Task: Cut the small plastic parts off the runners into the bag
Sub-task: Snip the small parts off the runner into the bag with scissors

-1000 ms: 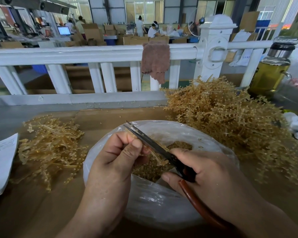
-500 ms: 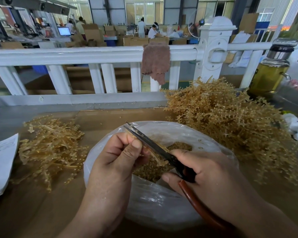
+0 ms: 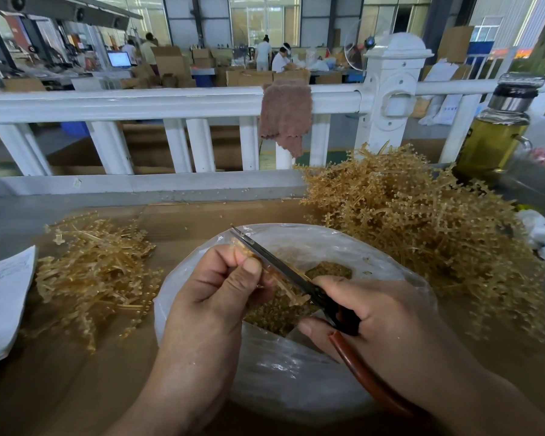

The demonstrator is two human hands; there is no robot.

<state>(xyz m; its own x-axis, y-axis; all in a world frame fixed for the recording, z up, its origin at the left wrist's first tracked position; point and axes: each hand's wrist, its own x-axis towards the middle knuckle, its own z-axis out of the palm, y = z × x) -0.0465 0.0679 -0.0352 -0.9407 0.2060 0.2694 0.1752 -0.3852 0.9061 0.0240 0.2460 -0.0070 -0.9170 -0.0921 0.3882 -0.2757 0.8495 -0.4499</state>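
Two heaps of amber plastic runners (image 3: 95, 272), one clear plastic bag (image 3: 296, 382), one pair of dark-bladed scissors (image 3: 280, 269). One brown towel (image 3: 285, 114), one yellow-filled glass bottle (image 3: 491, 136), one white paper sheet (image 3: 4, 303).

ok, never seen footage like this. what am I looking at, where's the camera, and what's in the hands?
No robot here: one view, from a camera worn on a person's head, looking down at their two bare hands. The left hand pinches an amber plastic runner over an open clear bag. The right hand grips scissors, blades laid along that runner. Small cut parts lie in the bag. On the brown table, a big pile of runners lies to the right; a smaller pile, barer-looking and probably already trimmed, lies to the left. A sheet of paper sits at the left edge, a bottle at the far right. Behind is a white railing with a cloth hung on it.
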